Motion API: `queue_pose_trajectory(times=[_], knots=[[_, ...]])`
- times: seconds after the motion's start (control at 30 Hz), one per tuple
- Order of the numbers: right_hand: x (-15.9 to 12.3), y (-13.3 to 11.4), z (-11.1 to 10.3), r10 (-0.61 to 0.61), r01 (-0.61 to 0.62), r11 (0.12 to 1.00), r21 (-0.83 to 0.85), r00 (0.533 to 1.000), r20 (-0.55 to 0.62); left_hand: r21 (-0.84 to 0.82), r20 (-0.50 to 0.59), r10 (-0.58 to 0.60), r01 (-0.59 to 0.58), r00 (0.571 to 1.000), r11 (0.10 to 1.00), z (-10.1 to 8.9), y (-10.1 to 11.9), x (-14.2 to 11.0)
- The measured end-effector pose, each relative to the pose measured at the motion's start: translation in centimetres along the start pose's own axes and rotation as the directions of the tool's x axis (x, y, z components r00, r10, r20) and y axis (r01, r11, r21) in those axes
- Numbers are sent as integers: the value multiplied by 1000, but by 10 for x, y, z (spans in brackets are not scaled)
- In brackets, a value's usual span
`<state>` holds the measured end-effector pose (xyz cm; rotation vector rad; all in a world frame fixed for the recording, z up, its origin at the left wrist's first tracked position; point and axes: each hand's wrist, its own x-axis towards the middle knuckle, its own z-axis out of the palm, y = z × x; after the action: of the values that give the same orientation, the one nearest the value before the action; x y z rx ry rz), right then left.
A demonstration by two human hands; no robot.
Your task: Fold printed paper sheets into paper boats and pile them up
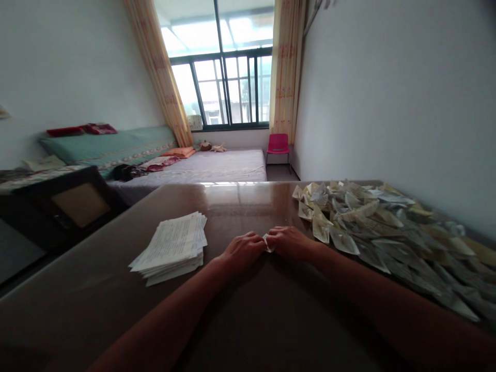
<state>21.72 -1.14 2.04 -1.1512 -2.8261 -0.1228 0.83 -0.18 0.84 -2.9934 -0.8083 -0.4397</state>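
A small folded piece of paper (268, 244) is held between my two hands, low over the middle of the brown table (236, 204). My left hand (245, 249) grips its left side with the fingers closed. On the other side, my right hand (290, 242) pinches the paper, its knuckles turned up. Most of the paper is hidden behind the fingers, so its full shape does not show. To the left lies a stack of printed sheets (170, 245), slightly fanned. A large heap of folded paper boats (360, 217) covers the table's right side.
Beyond the table's far edge is a bed (232, 163), with a pink chair (278, 144) at its right. A dark cabinet (77, 201) stands left of the table. The white wall (387, 103) runs close along the right side.
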Motion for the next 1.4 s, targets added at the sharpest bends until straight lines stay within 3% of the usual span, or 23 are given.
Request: queue_pose_trajectory(times=[0.2,0.4,0.53,0.7,0.9,1.07,1.4], knots=[[-4,1,-3,6,-7,999,35,1000,30,-94,20,-58,60,998,994,-1,-8,6],[-26,18,20,116,-36,904,426,979,-165,-263,49,-134,142,990,954,5,-25,7],[-27,22,31,159,-17,833,553,965,-210,-336,50,-170,176,984,925,10,-30,5],[-16,19,36,339,-184,808,559,922,-187,-386,44,-221,220,974,896,14,-30,6],[-9,13,40,486,-369,779,507,866,-117,-427,48,-380,363,924,828,17,-29,12],[-8,9,37,553,-466,764,446,830,-79,-316,62,-410,408,910,857,17,-25,15],[-7,2,32,512,-434,814,386,850,-125,-10,24,-324,324,946,946,17,-9,14]])
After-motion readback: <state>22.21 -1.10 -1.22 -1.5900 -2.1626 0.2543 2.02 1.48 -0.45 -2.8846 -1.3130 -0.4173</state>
